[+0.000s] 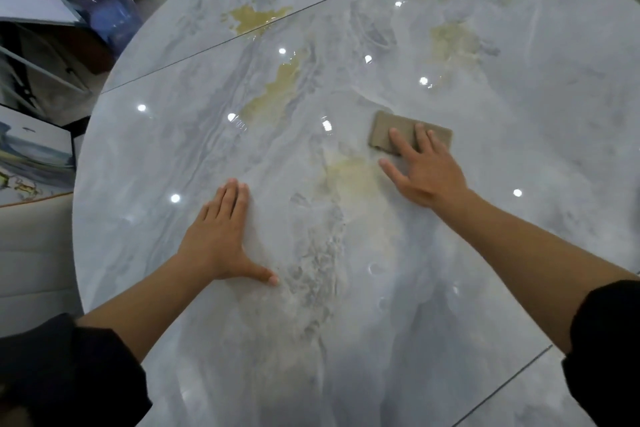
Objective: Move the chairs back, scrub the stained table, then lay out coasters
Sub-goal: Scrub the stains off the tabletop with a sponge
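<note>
The right hand (427,168) pressed a tan cloth (382,130) flat on the grey marble table (519,253), beside a yellowish stain (349,177). The left hand (221,236) lay flat, fingers straight, on the tabletop.

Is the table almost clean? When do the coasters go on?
Not yet. The near yellow stain looks pale and smeared. The right hand presses a folded tan cloth beside it on the round grey marbled table; the left hand rests flat. Other yellow stains farther off are left. No coasters show.
</note>
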